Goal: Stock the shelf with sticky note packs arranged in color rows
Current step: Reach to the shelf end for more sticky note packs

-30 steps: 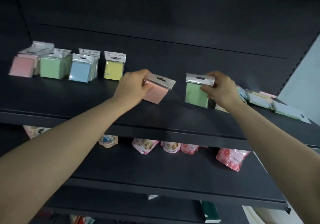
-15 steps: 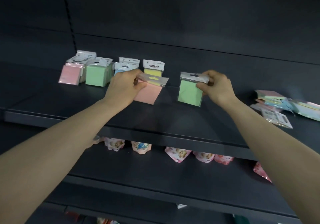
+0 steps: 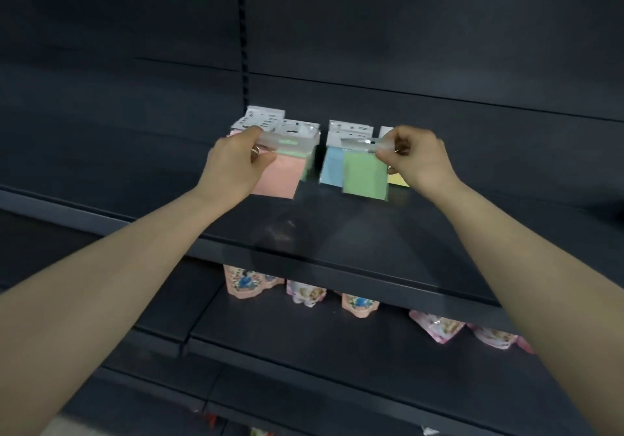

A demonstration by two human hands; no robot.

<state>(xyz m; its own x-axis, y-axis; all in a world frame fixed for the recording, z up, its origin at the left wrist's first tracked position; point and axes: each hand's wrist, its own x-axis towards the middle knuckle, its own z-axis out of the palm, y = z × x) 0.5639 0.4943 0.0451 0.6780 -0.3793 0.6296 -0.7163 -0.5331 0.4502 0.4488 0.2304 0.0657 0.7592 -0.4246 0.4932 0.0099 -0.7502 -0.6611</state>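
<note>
My left hand [image 3: 236, 165] grips a pink sticky note pack [image 3: 280, 179] by its clear header, held just above the dark shelf [image 3: 337, 233]. My right hand [image 3: 418, 158] pinches the header of a green sticky note pack [image 3: 364, 179] the same way. Behind them stand the stocked rows at the shelf's back: pink packs mostly hidden by my left hand, a green row [image 3: 309, 165], a blue row [image 3: 332, 169] and a yellow row [image 3: 398, 179] partly hidden by my right hand.
The shelf's back panel [image 3: 405, 47] rises behind the rows, with a slotted upright [image 3: 241, 30] above them. On the lower shelf [image 3: 337, 334] stand several pink printed pouches [image 3: 246, 283]. Bare shelf surface extends to the right and in front of the rows.
Both hands have carried their packs leftward to the stocked rows; the pink pack now sits in front of the pink and green rows, the green pack in front of the blue and yellow rows.
</note>
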